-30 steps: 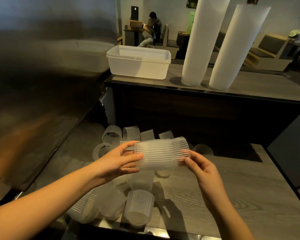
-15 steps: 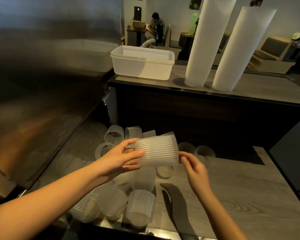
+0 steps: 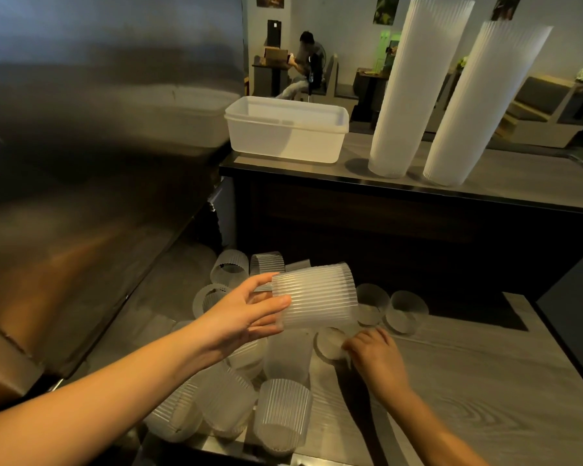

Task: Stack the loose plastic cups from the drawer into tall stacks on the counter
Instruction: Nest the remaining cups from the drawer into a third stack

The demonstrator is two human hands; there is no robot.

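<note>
My left hand [image 3: 246,317] grips a short nested stack of ribbed clear cups [image 3: 317,297], held sideways above the open drawer. My right hand [image 3: 374,351] is lower, its fingers curled round a loose cup [image 3: 330,343] lying on its side in the drawer. Several more loose cups [image 3: 280,412] lie scattered in the drawer [image 3: 468,398] below and behind my hands. Two tall cup stacks [image 3: 414,85] [image 3: 482,109] stand on the counter [image 3: 519,186] at the back.
A white plastic tub [image 3: 286,132] sits on the counter left of the tall stacks. A large steel surface [image 3: 81,163] fills the left side. A person sits at a table [image 3: 307,65] far behind the counter.
The right hand let go of the held stack, dropped down and took hold of a loose cup in the drawer. The left hand keeps the stack, now shorter after nesting.
</note>
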